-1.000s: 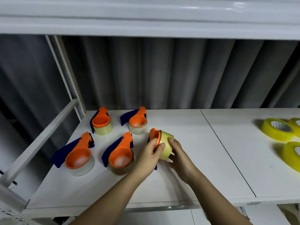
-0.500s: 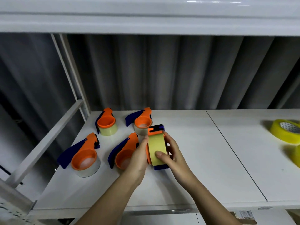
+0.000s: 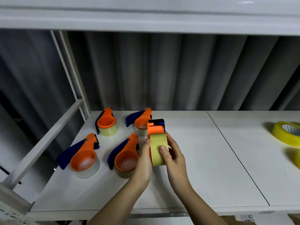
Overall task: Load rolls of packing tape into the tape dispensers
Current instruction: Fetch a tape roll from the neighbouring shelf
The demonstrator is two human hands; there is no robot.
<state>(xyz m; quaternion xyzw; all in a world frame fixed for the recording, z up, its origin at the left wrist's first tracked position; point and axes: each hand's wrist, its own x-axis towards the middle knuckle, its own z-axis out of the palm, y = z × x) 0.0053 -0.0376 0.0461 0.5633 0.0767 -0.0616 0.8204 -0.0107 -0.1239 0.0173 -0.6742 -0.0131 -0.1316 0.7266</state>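
White shelf board [image 3: 186, 184] under a low upper shelf, grey corrugated wall behind: above its middle the left hand [image 3: 143, 163] and right hand [image 3: 174, 157] clasp one orange dispenser [image 3: 155, 128] upright, thumb pressing its yellowish tape roll [image 3: 158, 148], probably to seat it. Four loaded dispensers [image 3: 125, 158] lie toward the shelf's left edge, and spare yellow rolls [image 3: 285, 133] wait at its right edge.

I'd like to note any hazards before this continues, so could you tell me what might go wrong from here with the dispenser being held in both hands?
1. The right hand presses its thumb on the tape roll just below the dispenser head; a slip toward the cutter could nick a finger.
2. The left hand works close beside a loaded dispenser; a bump could knock it.
3. The loose tape end may stick back onto the roll.
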